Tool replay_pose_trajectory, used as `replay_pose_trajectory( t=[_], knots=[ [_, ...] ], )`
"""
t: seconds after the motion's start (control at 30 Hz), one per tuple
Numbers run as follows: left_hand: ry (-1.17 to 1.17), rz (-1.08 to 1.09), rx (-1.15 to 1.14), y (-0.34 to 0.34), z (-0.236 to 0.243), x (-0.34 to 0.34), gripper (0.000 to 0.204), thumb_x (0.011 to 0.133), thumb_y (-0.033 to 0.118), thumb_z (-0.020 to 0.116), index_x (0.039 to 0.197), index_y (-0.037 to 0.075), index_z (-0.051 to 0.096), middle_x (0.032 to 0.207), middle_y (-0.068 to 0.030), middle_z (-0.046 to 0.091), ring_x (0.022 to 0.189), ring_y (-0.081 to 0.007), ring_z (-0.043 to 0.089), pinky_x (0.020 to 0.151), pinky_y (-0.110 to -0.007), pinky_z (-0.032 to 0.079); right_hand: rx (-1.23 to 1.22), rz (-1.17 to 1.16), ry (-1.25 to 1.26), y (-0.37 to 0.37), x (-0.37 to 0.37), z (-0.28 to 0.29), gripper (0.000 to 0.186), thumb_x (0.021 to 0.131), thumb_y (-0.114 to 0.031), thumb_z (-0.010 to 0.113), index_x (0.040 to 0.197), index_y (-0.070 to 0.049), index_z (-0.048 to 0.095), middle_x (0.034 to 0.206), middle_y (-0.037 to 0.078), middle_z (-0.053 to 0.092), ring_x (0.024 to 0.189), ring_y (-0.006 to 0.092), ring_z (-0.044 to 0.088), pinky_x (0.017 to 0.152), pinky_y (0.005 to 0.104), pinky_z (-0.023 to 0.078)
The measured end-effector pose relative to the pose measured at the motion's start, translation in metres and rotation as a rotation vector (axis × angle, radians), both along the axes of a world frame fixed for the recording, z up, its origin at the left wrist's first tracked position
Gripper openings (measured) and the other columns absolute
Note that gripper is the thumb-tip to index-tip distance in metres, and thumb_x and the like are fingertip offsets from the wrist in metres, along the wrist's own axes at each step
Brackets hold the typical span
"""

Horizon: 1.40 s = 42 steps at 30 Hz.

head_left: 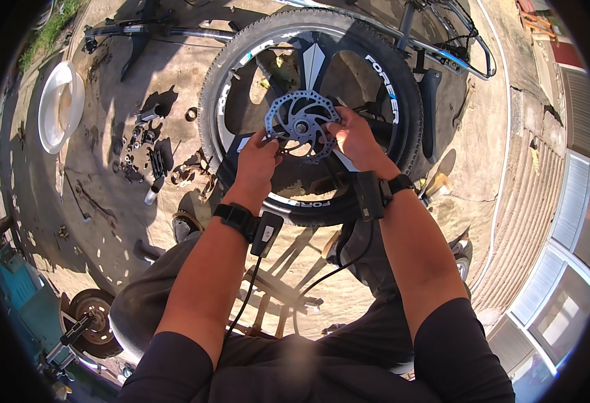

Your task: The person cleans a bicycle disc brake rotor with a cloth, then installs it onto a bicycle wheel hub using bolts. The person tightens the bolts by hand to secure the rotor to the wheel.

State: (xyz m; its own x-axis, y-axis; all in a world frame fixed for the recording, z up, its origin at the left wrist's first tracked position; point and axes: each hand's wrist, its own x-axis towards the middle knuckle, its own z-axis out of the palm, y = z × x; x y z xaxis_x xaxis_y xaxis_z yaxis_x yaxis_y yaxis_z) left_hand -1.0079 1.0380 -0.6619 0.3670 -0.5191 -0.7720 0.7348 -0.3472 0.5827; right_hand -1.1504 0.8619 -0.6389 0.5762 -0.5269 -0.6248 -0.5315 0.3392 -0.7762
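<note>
A round brake disc with a drilled rim and curved spokes is over the hub of a bicycle wheel. The wheel lies with its disc side up before my knees and has a black tyre and wide black-and-white spokes. My left hand grips the disc's lower left edge, fingers closed. At the disc's right edge my right hand pinches it between thumb and fingers. Whether the disc rests flat on the hub or sits slightly above it, I cannot tell.
Left of the wheel lie several small metal parts and a ribbed silver cylinder. A white basin stands farther left. Bicycle frame parts lie beyond the wheel. Cables hang from wrist-worn devices.
</note>
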Motion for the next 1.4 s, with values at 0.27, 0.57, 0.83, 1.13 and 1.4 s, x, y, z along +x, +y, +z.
replay_pose_trajectory(
  t=[0.27,0.57,0.83,1.13,1.4],
  knots=[
    [-0.014,0.027,-0.002,-0.002,0.003,-0.002,0.050,0.100,0.010,0.059,0.149,0.006,0.048,0.109,-0.0015,0.066,0.089,-0.0096,0.059,0.078,-0.028,0.049,0.096,-0.206,-0.096,0.006,0.002,-0.004,0.035,0.096,0.004,0.055,0.131,0.008,0.054,0.100,0.013,0.071,0.076,0.0175,0.070,0.067,0.0298,0.056],
    [-0.006,0.022,0.001,-0.002,0.005,-0.002,0.049,0.098,0.008,0.058,0.147,0.008,0.051,0.109,-0.0017,0.066,0.090,-0.0099,0.060,0.078,-0.027,0.050,0.209,-0.264,-0.080,0.003,0.004,0.002,0.036,0.096,0.003,0.055,0.132,0.007,0.055,0.104,0.014,0.070,0.079,0.0192,0.070,0.068,0.0305,0.057],
    [0.010,0.051,0.000,-0.003,0.002,-0.005,0.051,0.097,0.006,0.057,0.147,0.010,0.050,0.113,-0.0015,0.064,0.093,-0.0102,0.059,0.079,-0.027,0.050,0.212,-0.246,-0.127,0.000,0.002,-0.005,0.034,0.095,0.002,0.059,0.128,0.007,0.057,0.105,0.013,0.070,0.083,0.0187,0.071,0.070,0.0299,0.059],
    [-0.005,0.059,0.026,0.001,0.001,-0.004,0.060,0.093,0.004,0.057,0.151,0.007,0.042,0.115,-0.0033,0.064,0.096,-0.0132,0.061,0.081,-0.029,0.051,0.192,-0.193,-0.084,-0.001,0.002,-0.001,0.031,0.098,-0.003,0.059,0.128,0.007,0.057,0.107,0.011,0.070,0.087,0.0180,0.071,0.077,0.0303,0.058],
    [-0.249,0.161,0.223,0.007,0.012,0.047,0.063,0.089,0.004,0.060,0.149,0.001,0.040,0.118,-0.0091,0.063,0.098,-0.0171,0.060,0.081,-0.031,0.052,-0.003,-0.110,0.129,-0.013,-0.005,0.021,0.037,0.100,-0.015,0.062,0.132,0.002,0.056,0.115,0.010,0.067,0.099,0.0164,0.068,0.084,0.0319,0.058]
  ],
)
